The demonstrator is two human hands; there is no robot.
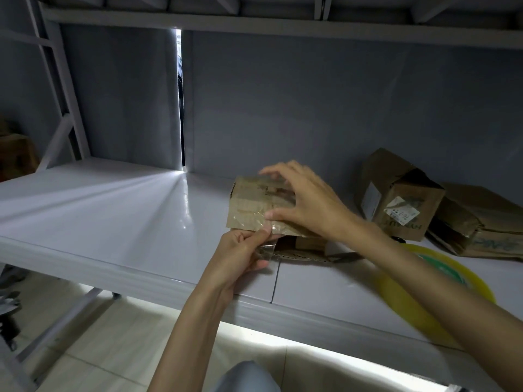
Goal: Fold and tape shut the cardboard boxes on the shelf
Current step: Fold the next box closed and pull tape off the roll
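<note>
A small cardboard box [254, 205] sits on the grey shelf [113, 222], near its front edge; the right hand [305, 202] rests on the box top, fingers [271, 172] spread and lightly curved over the flaps; the left hand [240, 250] pinches a strip of clear tape [264, 248] at the box's near edge, thumb and forefinger pressed together on it; a roll of tape [410, 295] lies under the right forearm; two more boxes [402, 199] lie further right on the shelf.
</note>
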